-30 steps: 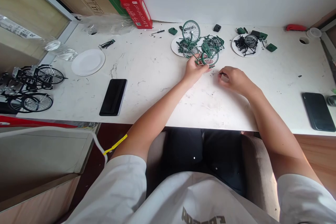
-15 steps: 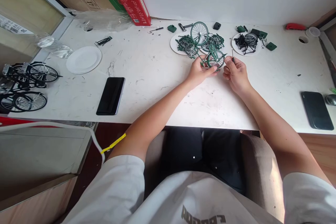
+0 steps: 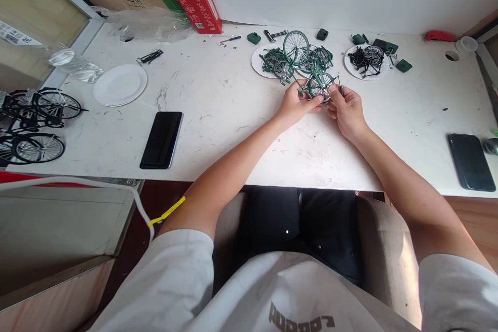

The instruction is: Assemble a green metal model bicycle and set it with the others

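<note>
My left hand (image 3: 298, 104) is closed on a green model bicycle (image 3: 319, 84), held over the white table in front of the plates. My right hand (image 3: 346, 106) is at the right side of its lower wheel, fingers pinched, with a thin dark tool (image 3: 341, 89) sticking up between them. The bicycle's other wheel (image 3: 296, 47) points away from me, above a white plate (image 3: 258, 66) heaped with green parts. To the right, a second plate (image 3: 375, 73) bears black parts and a small wheel.
Black model bicycles (image 3: 42, 114) stand at the far left, near a bare white plate (image 3: 120, 85) and a phone (image 3: 162, 140). Another phone (image 3: 471, 162) lies at the right. A red box (image 3: 200, 8), green pieces (image 3: 403, 66) and a screwdriver (image 3: 231, 39) are at the back.
My right hand has moved slightly left, and its fingers are now against the bicycle's lower wheel. My left hand keeps its hold. The whole view has shifted a little.
</note>
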A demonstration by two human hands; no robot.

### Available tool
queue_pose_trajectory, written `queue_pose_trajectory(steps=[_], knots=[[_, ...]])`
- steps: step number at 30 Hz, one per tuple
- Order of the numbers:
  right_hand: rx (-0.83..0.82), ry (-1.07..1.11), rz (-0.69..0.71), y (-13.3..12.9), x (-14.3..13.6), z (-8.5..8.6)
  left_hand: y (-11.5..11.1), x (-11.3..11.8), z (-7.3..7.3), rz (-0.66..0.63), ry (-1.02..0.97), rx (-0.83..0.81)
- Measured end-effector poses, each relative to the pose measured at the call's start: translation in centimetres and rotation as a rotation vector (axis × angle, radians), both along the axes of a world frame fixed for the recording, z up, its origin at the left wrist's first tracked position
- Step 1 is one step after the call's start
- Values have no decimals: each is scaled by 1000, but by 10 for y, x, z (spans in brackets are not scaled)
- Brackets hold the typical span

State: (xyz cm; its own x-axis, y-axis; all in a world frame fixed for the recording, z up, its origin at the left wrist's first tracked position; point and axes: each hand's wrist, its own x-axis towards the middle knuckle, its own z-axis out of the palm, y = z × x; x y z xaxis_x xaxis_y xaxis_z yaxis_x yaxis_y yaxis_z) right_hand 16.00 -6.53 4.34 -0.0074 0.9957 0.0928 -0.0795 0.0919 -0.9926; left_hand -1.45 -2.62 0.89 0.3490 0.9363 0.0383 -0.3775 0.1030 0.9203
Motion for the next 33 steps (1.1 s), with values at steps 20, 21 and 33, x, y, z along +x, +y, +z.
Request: queue_pose_trajectory(steps=[20,21,33], knots=[[43,-48,-71,1,-1,-6,-3,0,4,-1,46,-21],[46,-54,-87,2,-1,-6,-4,0,5,-2,52,-18],[79,-127,-134,1,-2,-8,-7,1,10,30,87,18]])
